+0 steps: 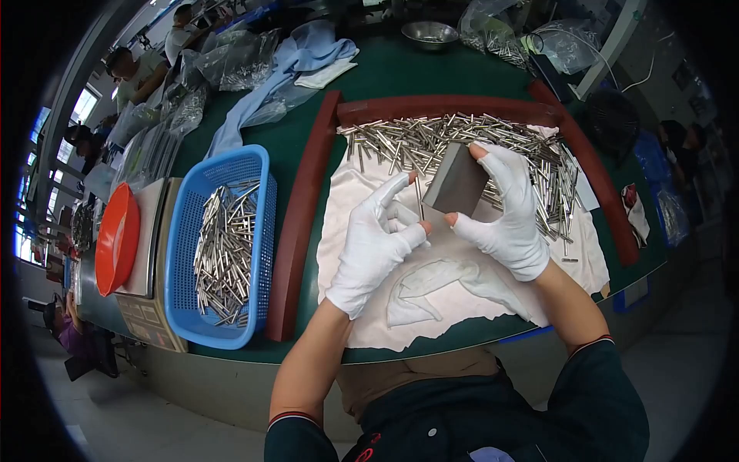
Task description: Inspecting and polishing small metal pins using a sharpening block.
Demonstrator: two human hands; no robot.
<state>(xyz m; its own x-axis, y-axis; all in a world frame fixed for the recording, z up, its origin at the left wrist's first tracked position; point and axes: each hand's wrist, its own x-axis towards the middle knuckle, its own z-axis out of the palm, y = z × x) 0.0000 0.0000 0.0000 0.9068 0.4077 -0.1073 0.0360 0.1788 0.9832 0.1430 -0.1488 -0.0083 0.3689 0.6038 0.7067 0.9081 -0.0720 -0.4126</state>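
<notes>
My left hand (375, 235), in a white glove with bare fingertips, pinches a thin metal rod (419, 199) end to end between forefinger and thumb. Just right of it, my right hand (508, 212), gloved the same way, grips a dark grey rectangular block (459, 185) between its fingers and thumb. The rod stands close to the block's left edge; whether they touch I cannot tell. Behind both hands, a heap of loose metal rods (400, 138) is spread on a pale cloth (339, 223). A crumpled white cloth (431, 281) lies below my hands.
Dark red rails (304, 231) border the cloth at left, back and right on the green table (369, 65). To the left stand a blue basket (175, 269) of metal rods and an orange-red dish (117, 239). A metal bowl (429, 33) and plastic bags (239, 61) sit farther back.
</notes>
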